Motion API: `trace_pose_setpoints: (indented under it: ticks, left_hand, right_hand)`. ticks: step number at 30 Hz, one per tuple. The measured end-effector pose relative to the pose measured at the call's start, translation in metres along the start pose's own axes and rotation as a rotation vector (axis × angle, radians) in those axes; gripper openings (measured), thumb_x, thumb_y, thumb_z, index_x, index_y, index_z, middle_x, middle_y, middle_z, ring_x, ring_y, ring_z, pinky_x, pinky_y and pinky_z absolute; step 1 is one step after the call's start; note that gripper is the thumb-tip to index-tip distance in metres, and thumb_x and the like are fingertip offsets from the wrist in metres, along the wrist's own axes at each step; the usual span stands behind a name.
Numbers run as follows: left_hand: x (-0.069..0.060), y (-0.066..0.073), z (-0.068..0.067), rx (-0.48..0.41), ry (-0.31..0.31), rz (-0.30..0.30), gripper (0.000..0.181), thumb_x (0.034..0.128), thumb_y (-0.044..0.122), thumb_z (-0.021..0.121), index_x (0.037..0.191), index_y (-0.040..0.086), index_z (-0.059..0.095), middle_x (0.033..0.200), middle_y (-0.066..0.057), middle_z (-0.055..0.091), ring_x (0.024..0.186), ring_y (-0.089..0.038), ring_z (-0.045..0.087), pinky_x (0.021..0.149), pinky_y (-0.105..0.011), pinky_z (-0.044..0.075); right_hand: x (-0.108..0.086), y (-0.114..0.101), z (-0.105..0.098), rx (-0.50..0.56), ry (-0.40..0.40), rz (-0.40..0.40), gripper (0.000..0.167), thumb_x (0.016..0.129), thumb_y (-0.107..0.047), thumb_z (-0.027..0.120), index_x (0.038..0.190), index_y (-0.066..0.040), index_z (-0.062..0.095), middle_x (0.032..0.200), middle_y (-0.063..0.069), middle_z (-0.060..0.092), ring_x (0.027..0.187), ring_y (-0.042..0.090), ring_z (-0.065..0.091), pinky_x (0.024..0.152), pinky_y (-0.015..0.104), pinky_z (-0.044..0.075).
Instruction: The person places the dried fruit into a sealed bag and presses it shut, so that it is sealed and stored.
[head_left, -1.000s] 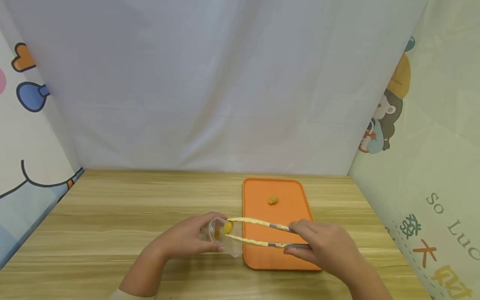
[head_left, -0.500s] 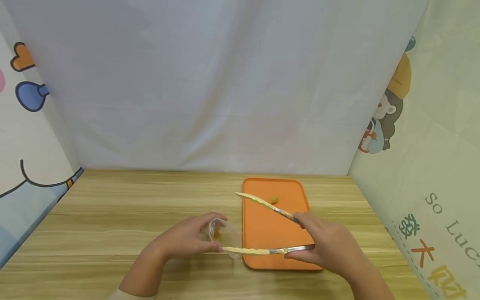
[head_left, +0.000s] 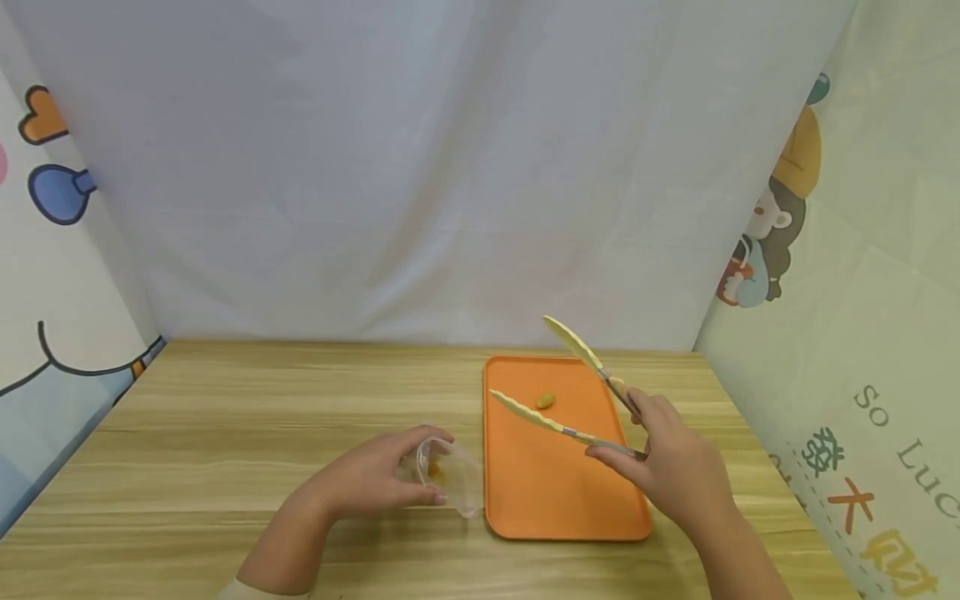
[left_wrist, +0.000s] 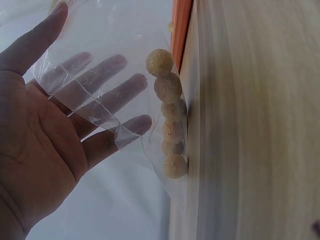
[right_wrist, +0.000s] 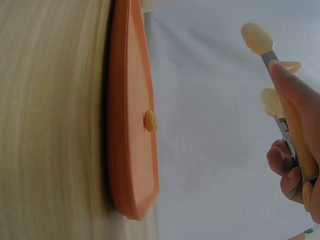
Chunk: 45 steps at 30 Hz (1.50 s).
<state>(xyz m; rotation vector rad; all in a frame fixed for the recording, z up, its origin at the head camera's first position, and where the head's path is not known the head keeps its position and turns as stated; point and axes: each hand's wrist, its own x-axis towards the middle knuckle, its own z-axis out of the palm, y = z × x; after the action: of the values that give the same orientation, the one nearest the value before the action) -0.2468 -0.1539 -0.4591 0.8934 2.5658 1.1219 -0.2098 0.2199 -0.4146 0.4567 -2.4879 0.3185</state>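
My left hand (head_left: 367, 475) holds a clear plastic bag (head_left: 463, 479) on its side with the mouth spread, thumb and fingers at the rim. Through the film in the left wrist view, several rough, yellowish-brown balls (left_wrist: 172, 131) lie in a row along the bag's lower side. My right hand (head_left: 675, 462) grips tongs (head_left: 527, 412) with cream-coloured tips and metal arms. The tongs are spread wide above the orange tray (head_left: 570, 500), nothing between their tips. One similar brown ball (head_left: 545, 401) sits on the tray's far part, just beyond the nearer tong arm.
A wood-grain table (head_left: 262, 417) carries the tray, right of the bag. A white cloth (head_left: 375, 208) hangs behind the table, and printed cloths (head_left: 862, 333) stand at both sides.
The tongs opened and let a brown ball go at the bag's mouth. My right hand then moved them right and away from me over the tray. The left hand has stayed in place.
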Motion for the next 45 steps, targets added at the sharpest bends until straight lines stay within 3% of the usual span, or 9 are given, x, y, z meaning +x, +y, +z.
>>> trace_pose_setpoints:
  ticks: [5,10,14,18,27,33,38,41,45]
  left_hand:
    - [0.007,-0.01,-0.011,-0.015,-0.023,0.022,0.058,0.0817,0.057,0.072,0.133,0.041,0.05,0.129,0.007,0.063,0.123,-0.019,0.056,0.103,-0.05,0.043]
    - [0.015,-0.02,-0.024,-0.005,-0.046,0.027,0.058,0.0816,0.059,0.071,0.133,0.043,0.049,0.128,0.013,0.062,0.124,-0.018,0.055,0.103,-0.05,0.043]
    - [0.021,-0.027,-0.033,0.007,-0.055,0.035,0.058,0.0812,0.059,0.071,0.133,0.044,0.049,0.127,0.017,0.06,0.124,-0.016,0.055,0.102,-0.049,0.044]
    - [0.023,-0.03,-0.034,0.016,-0.048,0.041,0.058,0.0809,0.057,0.073,0.132,0.043,0.05,0.126,0.018,0.061,0.123,-0.016,0.055,0.102,-0.048,0.044]
    - [0.023,-0.03,-0.034,0.034,-0.042,0.038,0.059,0.0796,0.062,0.071,0.132,0.043,0.05,0.125,0.02,0.061,0.122,-0.015,0.056,0.102,-0.048,0.044]
    - [0.021,-0.027,-0.033,0.035,-0.042,0.033,0.06,0.0794,0.064,0.07,0.132,0.043,0.05,0.126,0.017,0.061,0.121,-0.016,0.056,0.101,-0.049,0.044]
    - [0.017,-0.022,-0.031,0.032,-0.037,0.028,0.059,0.0798,0.062,0.071,0.132,0.043,0.051,0.126,0.017,0.061,0.121,-0.017,0.056,0.101,-0.049,0.044]
    - [0.015,-0.019,-0.029,0.029,-0.038,0.019,0.059,0.0796,0.063,0.071,0.132,0.043,0.051,0.127,0.017,0.06,0.123,-0.018,0.055,0.102,-0.05,0.044]
    - [0.012,-0.015,-0.028,0.02,-0.043,0.004,0.06,0.0795,0.065,0.069,0.132,0.044,0.05,0.128,0.017,0.059,0.124,-0.018,0.054,0.102,-0.051,0.043]
  right_hand:
    - [0.009,-0.001,0.009,-0.041,-0.104,0.155,0.079,0.074,-0.06,0.077,0.128,-0.008,0.055,0.101,0.001,0.061,0.058,0.005,0.049,0.042,0.021,0.034]
    - [0.018,0.0,0.016,-0.048,-0.263,0.316,0.088,0.077,-0.073,0.064,0.133,-0.007,0.051,0.11,0.007,0.062,0.082,0.023,0.064,0.056,0.036,0.048]
    - [0.025,0.002,0.024,-0.017,-0.363,0.391,0.098,0.076,-0.08,0.057,0.136,-0.003,0.049,0.113,0.013,0.064,0.095,0.032,0.065,0.069,0.048,0.052]
    - [0.025,0.007,0.032,0.015,-0.445,0.434,0.104,0.076,-0.082,0.055,0.138,0.001,0.047,0.114,0.016,0.063,0.097,0.034,0.065,0.076,0.051,0.052]
    - [0.023,0.011,0.042,0.021,-0.524,0.443,0.088,0.081,-0.063,0.068,0.135,0.004,0.052,0.105,0.011,0.067,0.093,0.028,0.064,0.077,0.048,0.052]
    - [0.021,0.012,0.045,-0.008,-0.544,0.422,0.083,0.081,-0.064,0.068,0.133,0.0,0.057,0.099,0.007,0.07,0.089,0.025,0.066,0.075,0.047,0.053]
    - [0.019,0.012,0.044,-0.031,-0.519,0.369,0.055,0.084,-0.057,0.069,0.107,-0.007,0.067,0.081,0.0,0.065,0.068,0.017,0.058,0.059,0.036,0.048]
    - [0.017,0.011,0.043,-0.043,-0.504,0.338,0.04,0.085,-0.052,0.07,0.087,-0.012,0.061,0.069,-0.003,0.056,0.058,0.015,0.047,0.052,0.03,0.039]
    - [0.015,0.011,0.041,-0.056,-0.502,0.317,0.036,0.086,-0.048,0.069,0.086,-0.014,0.061,0.063,-0.003,0.05,0.056,0.015,0.044,0.052,0.03,0.037]
